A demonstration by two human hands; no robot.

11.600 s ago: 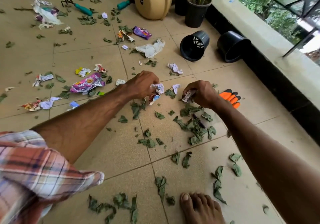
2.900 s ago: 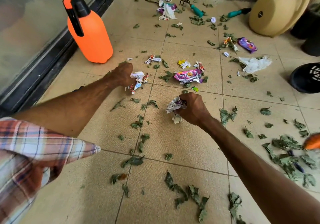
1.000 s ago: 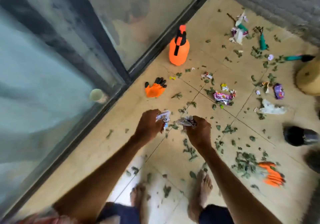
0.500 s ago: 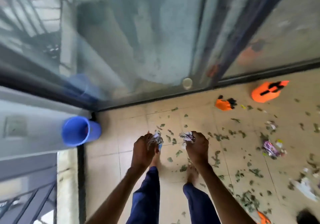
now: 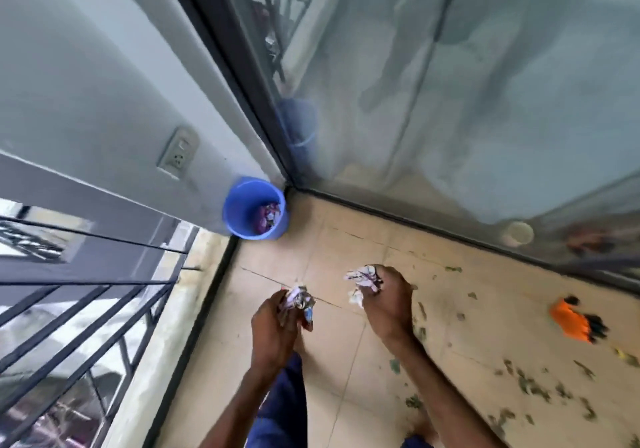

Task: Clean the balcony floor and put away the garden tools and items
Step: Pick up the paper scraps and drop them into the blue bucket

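Presently: early stage | your left hand (image 5: pixel 273 323) grips crumpled wrappers (image 5: pixel 298 300); right hand (image 5: pixel 388 305) grips a second wad (image 5: pixel 363 274) | both short of the corner's blue bucket (image 5: pixel 230 212), seemingly part-filled with litter | outstanding: leaves (image 5: pixel 533 388), orange glove (image 5: pixel 571 321) on floor (image 5: pixel 346 395); tools out of view.

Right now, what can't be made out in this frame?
Head view:
- Bin: its wall hides most of the contents; only some purple wrapper shows.
- Scraps in the left hand and right hand: fingers cover most; print unreadable.
- Glove: motion-blurred, fingers indistinct.
- Floor: cut off at the right edge; the litter there is smeared.
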